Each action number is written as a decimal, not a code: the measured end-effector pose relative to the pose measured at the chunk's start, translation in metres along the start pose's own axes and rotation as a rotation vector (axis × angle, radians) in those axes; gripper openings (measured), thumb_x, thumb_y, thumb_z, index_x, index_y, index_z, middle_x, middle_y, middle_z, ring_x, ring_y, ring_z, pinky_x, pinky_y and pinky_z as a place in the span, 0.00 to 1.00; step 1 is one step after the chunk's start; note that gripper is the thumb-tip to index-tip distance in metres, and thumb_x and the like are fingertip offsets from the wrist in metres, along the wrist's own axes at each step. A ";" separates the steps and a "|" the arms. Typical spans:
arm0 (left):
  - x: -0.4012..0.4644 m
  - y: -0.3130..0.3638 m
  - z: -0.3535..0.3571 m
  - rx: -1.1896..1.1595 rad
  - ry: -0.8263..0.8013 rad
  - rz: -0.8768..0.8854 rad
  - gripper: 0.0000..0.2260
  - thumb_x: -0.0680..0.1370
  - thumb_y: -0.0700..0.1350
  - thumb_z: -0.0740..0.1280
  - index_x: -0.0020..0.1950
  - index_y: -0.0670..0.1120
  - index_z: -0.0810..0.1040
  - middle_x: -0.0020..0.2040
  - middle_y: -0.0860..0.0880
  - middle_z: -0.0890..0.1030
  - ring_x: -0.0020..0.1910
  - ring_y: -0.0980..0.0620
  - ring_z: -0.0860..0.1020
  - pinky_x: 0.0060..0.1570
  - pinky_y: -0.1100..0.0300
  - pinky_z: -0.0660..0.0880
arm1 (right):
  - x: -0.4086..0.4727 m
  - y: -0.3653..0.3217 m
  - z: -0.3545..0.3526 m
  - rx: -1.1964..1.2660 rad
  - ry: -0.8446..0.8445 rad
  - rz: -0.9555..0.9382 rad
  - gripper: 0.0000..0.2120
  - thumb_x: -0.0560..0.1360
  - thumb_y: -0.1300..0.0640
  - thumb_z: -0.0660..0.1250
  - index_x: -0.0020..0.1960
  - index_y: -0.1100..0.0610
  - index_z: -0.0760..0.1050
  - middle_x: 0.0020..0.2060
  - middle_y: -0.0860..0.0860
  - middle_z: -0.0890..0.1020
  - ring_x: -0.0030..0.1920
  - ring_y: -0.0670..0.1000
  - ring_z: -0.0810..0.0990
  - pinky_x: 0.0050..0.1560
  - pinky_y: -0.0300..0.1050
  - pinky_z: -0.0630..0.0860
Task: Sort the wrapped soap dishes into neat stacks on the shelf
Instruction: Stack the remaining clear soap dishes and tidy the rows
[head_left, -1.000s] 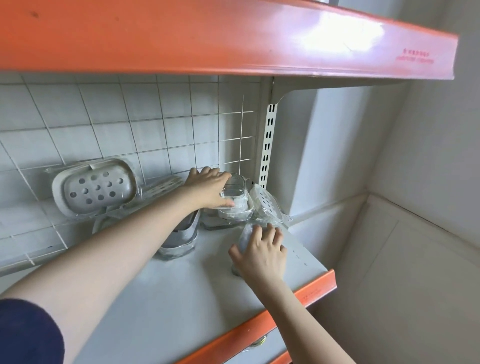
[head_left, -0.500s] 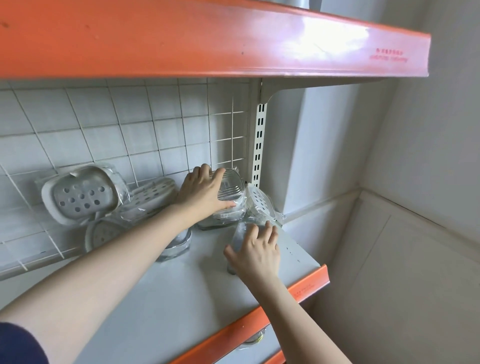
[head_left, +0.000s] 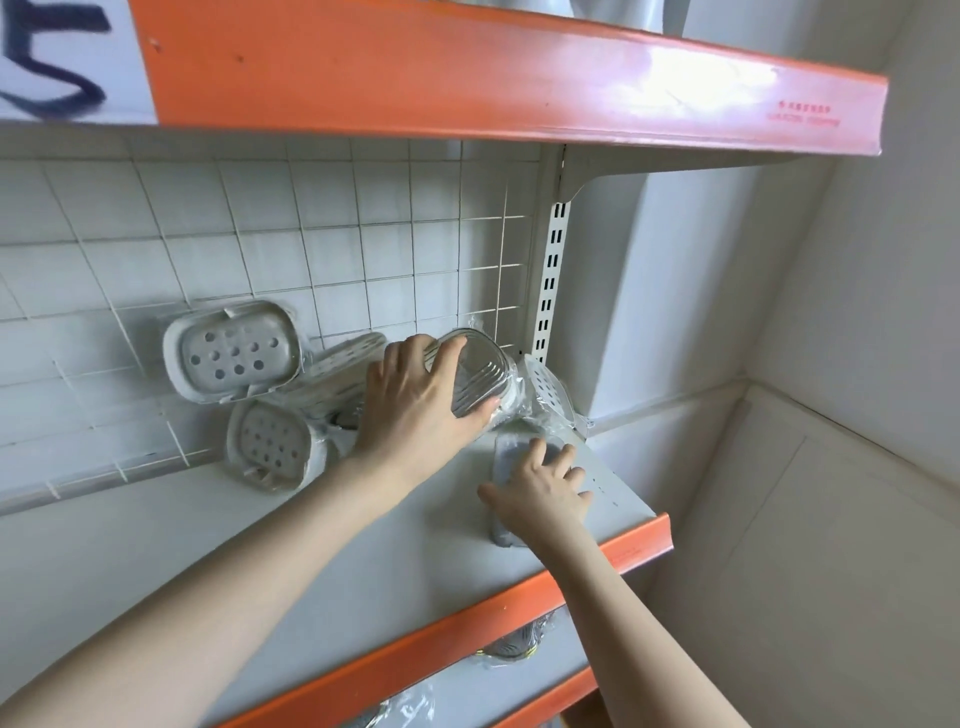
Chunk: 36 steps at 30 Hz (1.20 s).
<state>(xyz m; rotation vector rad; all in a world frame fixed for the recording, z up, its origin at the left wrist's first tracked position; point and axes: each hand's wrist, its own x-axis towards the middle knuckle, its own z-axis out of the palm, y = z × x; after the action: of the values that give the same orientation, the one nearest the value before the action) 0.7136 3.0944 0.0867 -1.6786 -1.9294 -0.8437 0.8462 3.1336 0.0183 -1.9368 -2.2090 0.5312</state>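
On shelf (head_left: 291, 540): left hand (head_left: 415, 410) gripping clear ribbed dish (head_left: 480, 371), right hand (head_left: 543, 491) spread flat on grey dish (head_left: 506, 452), 2 perforated dishes (head_left: 234, 353) unstacked, sorting barely begun.

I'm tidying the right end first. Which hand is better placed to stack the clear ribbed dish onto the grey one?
Left. The left hand already grips the clear ribbed dish, just behind the grey dish that the right hand holds down.

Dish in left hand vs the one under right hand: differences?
The left hand grips a clear ribbed dish, tilted up at the back of the shelf. The right hand rests on a grey dish near the front edge. Both are plastic-wrapped.
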 end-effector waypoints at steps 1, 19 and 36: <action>-0.007 -0.001 -0.004 -0.010 0.000 -0.018 0.32 0.67 0.66 0.57 0.63 0.47 0.74 0.52 0.43 0.76 0.51 0.39 0.74 0.48 0.46 0.72 | -0.003 0.000 0.002 -0.016 0.034 -0.005 0.43 0.70 0.36 0.65 0.73 0.57 0.51 0.73 0.63 0.52 0.69 0.63 0.59 0.64 0.56 0.63; -0.116 -0.060 -0.040 0.172 -0.085 -0.324 0.31 0.66 0.64 0.57 0.60 0.45 0.75 0.51 0.42 0.76 0.50 0.38 0.76 0.44 0.46 0.74 | -0.047 -0.013 0.031 0.154 0.363 -0.151 0.31 0.68 0.39 0.66 0.63 0.55 0.64 0.69 0.61 0.63 0.66 0.63 0.65 0.60 0.56 0.65; -0.175 -0.111 -0.085 0.262 -0.007 -0.593 0.28 0.65 0.61 0.58 0.58 0.47 0.75 0.50 0.42 0.76 0.51 0.39 0.75 0.46 0.46 0.74 | -0.101 -0.071 0.057 0.466 0.351 -0.495 0.34 0.65 0.48 0.72 0.67 0.55 0.66 0.69 0.60 0.65 0.64 0.64 0.67 0.61 0.58 0.67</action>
<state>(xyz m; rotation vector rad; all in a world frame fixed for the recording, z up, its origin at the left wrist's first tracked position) 0.6278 2.9021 0.0107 -0.9661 -2.4609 -0.7344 0.7758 3.0184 0.0029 -1.1051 -2.0012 0.5152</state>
